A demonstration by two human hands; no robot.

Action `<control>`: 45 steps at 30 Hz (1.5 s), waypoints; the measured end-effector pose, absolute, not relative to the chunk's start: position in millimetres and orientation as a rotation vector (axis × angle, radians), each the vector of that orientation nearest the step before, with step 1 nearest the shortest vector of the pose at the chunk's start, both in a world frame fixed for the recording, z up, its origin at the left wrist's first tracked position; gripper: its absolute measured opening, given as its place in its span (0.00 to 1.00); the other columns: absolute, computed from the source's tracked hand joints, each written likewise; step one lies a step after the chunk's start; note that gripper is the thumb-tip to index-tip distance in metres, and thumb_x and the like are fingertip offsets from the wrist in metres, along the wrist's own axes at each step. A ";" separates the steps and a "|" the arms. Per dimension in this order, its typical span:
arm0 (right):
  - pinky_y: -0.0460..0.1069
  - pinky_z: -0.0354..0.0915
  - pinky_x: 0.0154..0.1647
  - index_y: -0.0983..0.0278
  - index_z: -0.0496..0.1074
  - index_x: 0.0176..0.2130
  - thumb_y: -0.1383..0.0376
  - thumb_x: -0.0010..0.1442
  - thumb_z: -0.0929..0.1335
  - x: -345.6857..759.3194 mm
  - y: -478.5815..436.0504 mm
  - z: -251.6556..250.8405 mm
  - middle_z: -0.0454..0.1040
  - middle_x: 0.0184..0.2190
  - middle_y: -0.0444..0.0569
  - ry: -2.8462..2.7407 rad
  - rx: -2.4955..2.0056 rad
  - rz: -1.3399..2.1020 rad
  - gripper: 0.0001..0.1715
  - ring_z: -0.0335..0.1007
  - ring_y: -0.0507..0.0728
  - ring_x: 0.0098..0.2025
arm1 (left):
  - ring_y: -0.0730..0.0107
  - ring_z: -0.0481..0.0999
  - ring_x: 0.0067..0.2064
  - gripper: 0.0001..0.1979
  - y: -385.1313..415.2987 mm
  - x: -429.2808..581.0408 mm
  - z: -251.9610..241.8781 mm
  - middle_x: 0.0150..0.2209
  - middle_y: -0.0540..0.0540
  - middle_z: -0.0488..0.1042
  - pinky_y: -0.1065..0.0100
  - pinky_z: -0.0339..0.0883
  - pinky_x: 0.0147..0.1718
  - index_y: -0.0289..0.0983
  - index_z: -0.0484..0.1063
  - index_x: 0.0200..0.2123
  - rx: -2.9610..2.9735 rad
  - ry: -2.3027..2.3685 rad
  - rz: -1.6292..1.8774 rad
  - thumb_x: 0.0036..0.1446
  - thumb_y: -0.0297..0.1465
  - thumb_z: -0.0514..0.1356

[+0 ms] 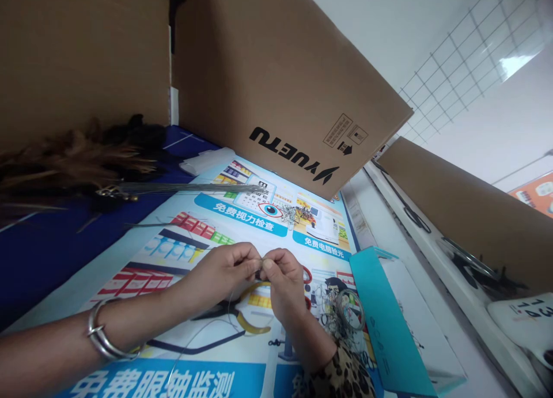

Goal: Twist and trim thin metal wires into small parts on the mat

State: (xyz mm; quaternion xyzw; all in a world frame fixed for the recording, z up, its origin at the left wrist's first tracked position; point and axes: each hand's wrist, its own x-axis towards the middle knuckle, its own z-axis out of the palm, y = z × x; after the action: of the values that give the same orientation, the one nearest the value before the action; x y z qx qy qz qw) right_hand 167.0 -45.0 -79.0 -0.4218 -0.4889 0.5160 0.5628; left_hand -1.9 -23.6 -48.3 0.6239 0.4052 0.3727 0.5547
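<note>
My left hand (224,268) and my right hand (283,283) meet over a printed poster (181,242), fingertips pinched together on a small metal piece (260,263) with a thin wire (194,343) trailing down toward me. A silver bangle (101,334) circles my left wrist. Yellow-handled pliers (250,317) lie on the poster just under my hands. A tangle of small wire rings and loops (343,314) lies to the right of my right wrist.
A bundle of straight wires (190,187) and dark feathers (73,156) lie at the left on blue cloth (38,254). Cardboard sheets (276,81) stand behind. A small pile of metal bits (290,213) lies further back. A teal box (389,323) sits at the right.
</note>
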 end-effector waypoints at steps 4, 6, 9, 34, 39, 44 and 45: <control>0.48 0.60 0.33 0.62 0.75 0.34 0.56 0.57 0.77 164.7 -43.7 -79.1 0.69 0.24 0.41 -1.124 -0.982 1.223 0.14 0.63 0.52 0.28 | 0.70 0.67 0.26 0.13 -23.7 -1.1 -46.1 0.22 0.52 0.72 0.71 0.58 0.26 0.39 0.69 0.23 1.438 0.956 0.908 0.54 0.40 0.59; 0.48 0.60 0.33 0.62 0.75 0.34 0.55 0.57 0.77 163.4 -43.0 -80.0 0.69 0.24 0.40 -1.103 -0.987 1.227 0.14 0.62 0.52 0.27 | 0.72 0.64 0.24 0.14 -23.5 -0.5 -44.9 0.22 0.52 0.71 0.72 0.54 0.23 0.39 0.69 0.23 1.410 0.955 0.896 0.53 0.41 0.59; 0.48 0.60 0.33 0.62 0.75 0.33 0.55 0.56 0.77 162.1 -42.6 -80.8 0.70 0.23 0.41 -1.071 -0.974 1.256 0.15 0.63 0.52 0.27 | 0.75 0.59 0.22 0.15 -22.8 0.4 -43.0 0.22 0.53 0.69 0.73 0.49 0.20 0.38 0.69 0.23 1.337 0.944 0.834 0.52 0.44 0.60; 0.48 0.60 0.33 0.62 0.74 0.33 0.57 0.57 0.76 158.4 -43.6 -82.8 0.70 0.23 0.41 -1.023 -1.004 1.277 0.14 0.63 0.51 0.27 | 0.73 0.62 0.25 0.11 -25.4 1.2 -58.0 0.22 0.54 0.67 0.72 0.53 0.24 0.39 0.68 0.24 1.324 1.004 0.859 0.53 0.39 0.59; 0.46 0.59 0.29 0.63 0.78 0.38 0.54 0.58 0.76 160.6 -42.5 -83.3 0.74 0.28 0.44 -0.977 -1.062 1.316 0.15 0.65 0.51 0.27 | 0.70 0.64 0.28 0.11 -19.2 -5.5 -65.5 0.24 0.55 0.65 0.70 0.58 0.28 0.39 0.68 0.27 1.426 1.071 0.971 0.57 0.38 0.59; 0.45 0.55 0.25 0.64 0.81 0.38 0.57 0.55 0.76 165.6 -44.9 -80.8 0.79 0.31 0.48 -0.935 -1.125 1.398 0.15 0.65 0.49 0.25 | 0.71 0.63 0.27 0.12 -6.3 -13.2 -75.3 0.24 0.55 0.64 0.70 0.58 0.28 0.39 0.69 0.30 1.401 1.187 1.097 0.61 0.40 0.58; 0.44 0.55 0.25 0.65 0.82 0.39 0.58 0.55 0.76 165.6 -45.8 -79.7 0.80 0.32 0.49 -0.916 -1.108 1.429 0.14 0.66 0.49 0.25 | 0.71 0.63 0.27 0.12 -3.6 -13.8 -78.1 0.24 0.55 0.64 0.71 0.58 0.27 0.39 0.69 0.31 1.379 1.190 1.116 0.61 0.40 0.59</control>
State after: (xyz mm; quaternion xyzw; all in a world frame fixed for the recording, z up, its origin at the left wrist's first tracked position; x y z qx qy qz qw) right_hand 165.6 -45.8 -79.7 -0.4639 -0.3834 0.5984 0.5289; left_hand -13.8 -3.6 -78.1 0.5655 0.4883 0.4577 0.4819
